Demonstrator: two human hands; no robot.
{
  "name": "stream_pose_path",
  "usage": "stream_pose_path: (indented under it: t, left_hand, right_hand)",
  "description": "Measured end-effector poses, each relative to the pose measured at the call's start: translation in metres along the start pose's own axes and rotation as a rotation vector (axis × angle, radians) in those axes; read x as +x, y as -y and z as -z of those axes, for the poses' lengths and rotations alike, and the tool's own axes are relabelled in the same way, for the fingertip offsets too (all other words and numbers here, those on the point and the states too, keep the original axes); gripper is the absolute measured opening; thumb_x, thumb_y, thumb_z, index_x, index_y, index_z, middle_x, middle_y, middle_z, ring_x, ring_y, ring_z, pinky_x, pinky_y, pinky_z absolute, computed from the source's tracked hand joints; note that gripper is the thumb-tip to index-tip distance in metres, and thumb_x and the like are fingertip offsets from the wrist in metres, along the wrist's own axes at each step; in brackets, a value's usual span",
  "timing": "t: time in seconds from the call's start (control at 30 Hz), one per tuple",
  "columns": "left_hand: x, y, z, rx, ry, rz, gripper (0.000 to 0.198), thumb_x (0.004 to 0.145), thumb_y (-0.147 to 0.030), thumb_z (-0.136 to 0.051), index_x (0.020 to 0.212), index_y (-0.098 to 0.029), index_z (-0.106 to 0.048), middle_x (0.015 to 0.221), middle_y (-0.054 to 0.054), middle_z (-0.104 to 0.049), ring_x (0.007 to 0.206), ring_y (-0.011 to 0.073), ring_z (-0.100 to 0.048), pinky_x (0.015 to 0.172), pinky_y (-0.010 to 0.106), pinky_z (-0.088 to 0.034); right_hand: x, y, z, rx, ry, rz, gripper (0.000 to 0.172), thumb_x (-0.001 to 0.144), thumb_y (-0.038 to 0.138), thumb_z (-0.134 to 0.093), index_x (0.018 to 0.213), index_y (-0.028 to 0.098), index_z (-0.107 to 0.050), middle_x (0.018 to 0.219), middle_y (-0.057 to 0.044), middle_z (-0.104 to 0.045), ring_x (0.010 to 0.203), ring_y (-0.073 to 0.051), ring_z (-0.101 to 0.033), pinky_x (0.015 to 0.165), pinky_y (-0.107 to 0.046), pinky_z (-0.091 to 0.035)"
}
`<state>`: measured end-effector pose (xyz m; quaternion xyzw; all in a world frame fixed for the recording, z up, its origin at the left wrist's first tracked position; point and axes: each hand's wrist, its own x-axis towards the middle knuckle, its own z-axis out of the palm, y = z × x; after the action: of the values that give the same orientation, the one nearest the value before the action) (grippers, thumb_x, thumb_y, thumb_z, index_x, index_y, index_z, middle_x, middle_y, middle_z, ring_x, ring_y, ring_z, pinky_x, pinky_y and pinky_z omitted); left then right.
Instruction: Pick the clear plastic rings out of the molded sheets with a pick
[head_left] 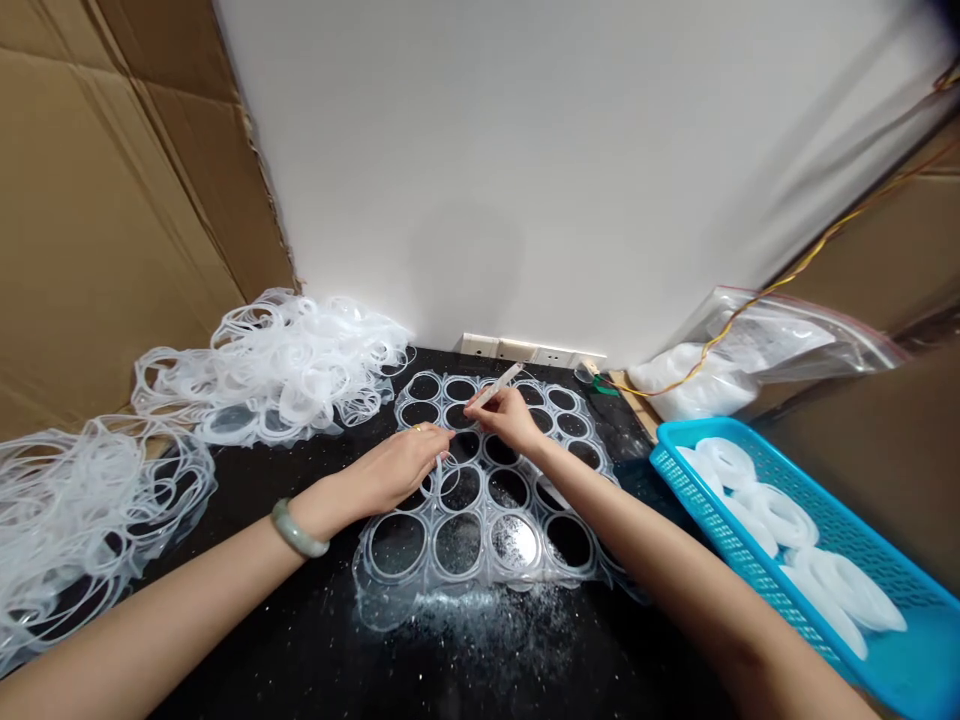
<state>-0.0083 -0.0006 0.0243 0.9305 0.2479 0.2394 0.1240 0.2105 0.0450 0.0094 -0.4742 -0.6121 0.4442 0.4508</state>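
A translucent sheet of round openings joined by thin rims (480, 505) lies flat on a black tabletop. My left hand (409, 467), with a green bangle at the wrist, reaches over the sheet's left part. Its fingers are pinched on a thin translucent ring (450, 480) that hangs at the fingertips above the sheet. Over the sheet's upper middle, my right hand (511, 418) is closed around a slim whitish stick-like tool (501, 383), which points up and to the right. Its lower end is hidden by the fingers.
Tangled translucent sheet scraps (292, 370) are heaped at the left. A blue plastic basket (757, 590) at the right holds several bundles of white rings (780, 515). Behind it lies a clear zip bag (750, 345). Wall sockets (517, 350) and a yellow wire (772, 285) are at the back.
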Motion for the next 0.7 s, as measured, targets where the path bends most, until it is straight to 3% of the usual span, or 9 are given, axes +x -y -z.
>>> stream_pose_path:
  t: [0.13,0.4,0.57,0.7]
  left_hand:
    - [0.006,0.012,-0.008,0.038,0.069,0.015,0.029,0.099,-0.016,-0.039,0.121,-0.013,-0.058,0.124,0.015,-0.064,0.116,0.0235,-0.060,0.098,0.043,-0.050]
    - [0.006,0.014,-0.010,0.063,0.121,0.043,0.028,0.099,-0.015,-0.040,0.118,-0.011,-0.061,0.125,0.015,-0.064,0.117,0.0233,-0.060,0.100,0.043,-0.050]
    - [0.006,0.015,-0.014,0.076,0.122,0.046,0.028,0.098,-0.013,-0.040,0.115,-0.010,-0.062,0.126,0.017,-0.063,0.119,0.0256,-0.058,0.101,0.046,-0.048]
    - [0.007,0.014,-0.015,0.077,0.119,0.052,0.024,0.096,-0.011,-0.041,0.096,-0.011,-0.065,0.111,0.015,-0.068,0.111,0.0263,-0.062,0.097,0.046,-0.050]
  right_hand:
    - [0.003,-0.010,-0.010,-0.017,0.034,-0.007,0.015,0.066,0.028,-0.070,0.068,0.014,-0.063,0.061,-0.001,-0.064,0.048,-0.009,-0.051,0.046,-0.021,-0.042]
    - [0.002,-0.022,-0.006,-0.091,0.057,0.036,0.011,0.072,0.025,-0.067,0.070,0.015,-0.064,0.063,-0.001,-0.064,0.051,-0.011,-0.053,0.051,-0.023,-0.041]
    - [-0.004,-0.019,-0.006,-0.333,0.065,0.269,0.009,0.082,0.021,-0.062,0.076,0.017,-0.068,0.079,-0.004,-0.071,0.072,-0.016,-0.064,0.068,-0.026,-0.047]
    - [-0.012,-0.015,-0.006,-0.602,0.070,0.424,0.013,0.088,0.019,-0.058,0.086,0.018,-0.070,0.092,-0.006,-0.073,0.084,-0.018,-0.066,0.077,-0.026,-0.046]
